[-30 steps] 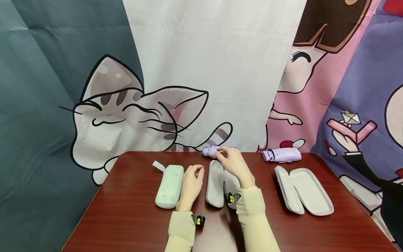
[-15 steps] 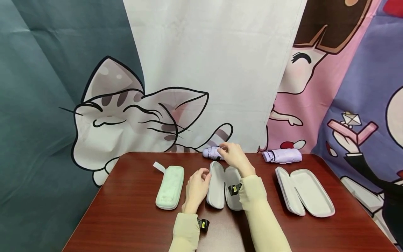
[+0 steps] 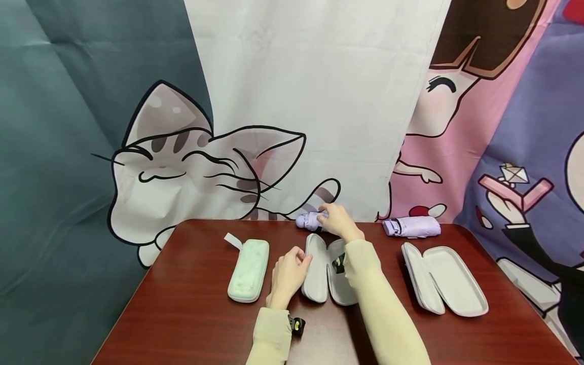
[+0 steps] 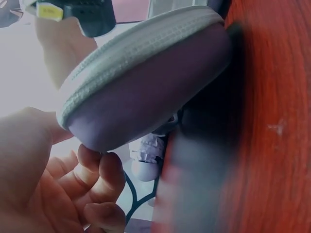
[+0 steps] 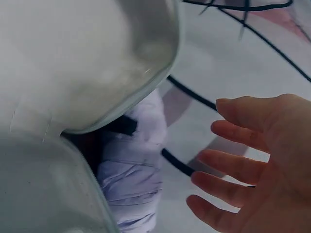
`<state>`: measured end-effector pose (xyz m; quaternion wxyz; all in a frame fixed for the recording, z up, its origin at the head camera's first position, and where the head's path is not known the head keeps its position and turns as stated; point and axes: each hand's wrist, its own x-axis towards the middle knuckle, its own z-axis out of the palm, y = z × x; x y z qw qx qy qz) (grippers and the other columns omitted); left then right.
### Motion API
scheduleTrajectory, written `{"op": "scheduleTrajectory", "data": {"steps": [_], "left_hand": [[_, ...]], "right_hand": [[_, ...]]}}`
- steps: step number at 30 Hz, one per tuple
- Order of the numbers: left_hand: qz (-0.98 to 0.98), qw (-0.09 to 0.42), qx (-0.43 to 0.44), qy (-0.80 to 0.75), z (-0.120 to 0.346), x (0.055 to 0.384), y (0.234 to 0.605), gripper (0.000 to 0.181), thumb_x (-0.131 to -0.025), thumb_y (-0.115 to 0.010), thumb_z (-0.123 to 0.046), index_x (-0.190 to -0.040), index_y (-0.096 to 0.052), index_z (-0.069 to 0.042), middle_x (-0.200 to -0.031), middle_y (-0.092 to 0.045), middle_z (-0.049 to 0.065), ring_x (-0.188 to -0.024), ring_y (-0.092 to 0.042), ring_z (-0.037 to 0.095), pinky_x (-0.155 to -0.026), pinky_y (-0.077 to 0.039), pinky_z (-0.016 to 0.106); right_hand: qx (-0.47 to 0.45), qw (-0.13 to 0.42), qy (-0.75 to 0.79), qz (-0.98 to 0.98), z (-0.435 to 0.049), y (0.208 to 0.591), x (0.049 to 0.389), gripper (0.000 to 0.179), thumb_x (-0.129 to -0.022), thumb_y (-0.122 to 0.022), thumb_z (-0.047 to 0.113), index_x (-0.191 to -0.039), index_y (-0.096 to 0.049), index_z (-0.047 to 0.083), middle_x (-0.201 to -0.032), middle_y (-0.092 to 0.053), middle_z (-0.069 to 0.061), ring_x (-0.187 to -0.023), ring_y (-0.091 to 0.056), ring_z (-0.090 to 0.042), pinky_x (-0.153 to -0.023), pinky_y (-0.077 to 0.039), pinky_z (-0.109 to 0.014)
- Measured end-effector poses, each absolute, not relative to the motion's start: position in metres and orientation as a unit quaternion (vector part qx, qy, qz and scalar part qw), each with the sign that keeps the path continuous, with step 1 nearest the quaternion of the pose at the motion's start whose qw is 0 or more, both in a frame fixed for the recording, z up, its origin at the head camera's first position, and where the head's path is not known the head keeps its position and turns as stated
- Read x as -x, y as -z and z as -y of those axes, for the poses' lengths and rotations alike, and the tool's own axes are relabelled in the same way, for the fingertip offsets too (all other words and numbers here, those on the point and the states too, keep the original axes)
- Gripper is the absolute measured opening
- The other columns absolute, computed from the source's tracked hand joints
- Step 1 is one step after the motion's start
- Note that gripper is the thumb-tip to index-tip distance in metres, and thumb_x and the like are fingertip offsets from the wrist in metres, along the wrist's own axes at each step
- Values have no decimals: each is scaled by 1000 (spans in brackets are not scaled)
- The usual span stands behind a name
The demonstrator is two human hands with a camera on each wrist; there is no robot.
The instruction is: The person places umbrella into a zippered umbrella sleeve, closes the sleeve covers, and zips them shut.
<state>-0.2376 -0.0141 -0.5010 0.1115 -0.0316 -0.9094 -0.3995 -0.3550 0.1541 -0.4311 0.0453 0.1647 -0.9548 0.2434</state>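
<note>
An unzipped hard case (image 3: 316, 268) with a pale lining stands spread in the middle of the table. At its left half, my left hand (image 3: 288, 274) pinches the edge; the left wrist view shows thumb and fingertips against the purple shell (image 4: 150, 92). Behind the case lies a folded lilac umbrella (image 3: 309, 220). My right hand (image 3: 339, 222) hovers beside this umbrella's right end, partly hiding it. In the right wrist view the fingers of the right hand (image 5: 252, 160) are spread and loosely bent, apart from the umbrella (image 5: 133, 189).
A closed mint-green case (image 3: 249, 271) with a white strap lies left of the hands. Another opened case (image 3: 456, 281) sits at the right, with a second folded lilac umbrella (image 3: 412, 226) behind it. A printed cloth (image 3: 310, 91) hangs along the table's back edge.
My left hand has moved right, from beside the mint-green case to the middle case's left half, and now pinches it. The right hand has shifted slightly near the umbrella.
</note>
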Motion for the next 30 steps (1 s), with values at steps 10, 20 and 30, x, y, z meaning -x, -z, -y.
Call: {"op": "scheduleTrajectory", "data": {"steps": [10, 20, 30], "left_hand": [[907, 111, 30, 404, 16, 237, 497, 17, -92, -66, -34, -80, -61, -22, -61, -52, -12, -55, -51, 10, -52, -40, 32], [903, 103, 31, 417, 17, 238, 501, 16, -93, -65, -29, -81, -61, -19, -61, -52, -10, -54, -50, 11, -53, -40, 32], [904, 103, 35, 414, 20, 237, 501, 16, -93, -66, -28, -82, -61, -19, -62, -52, -11, -54, -50, 10, -53, -40, 32]], "right_hand": [[-157, 3, -142, 977, -146, 445, 379, 56, -89, -68, 20, -140, -50, 6, -138, -52, -19, -125, -47, -43, -95, -39, -62], [-140, -35, -128, 981, -140, 458, 383, 65, -84, -70, 13, -143, -46, 4, -143, -45, -23, -132, -38, -45, -102, -30, -65], [-108, -22, -110, 988, -141, 471, 384, 58, -83, -64, 7, -138, -50, 3, -138, -49, -23, -129, -41, -43, -98, -32, -65]]}}
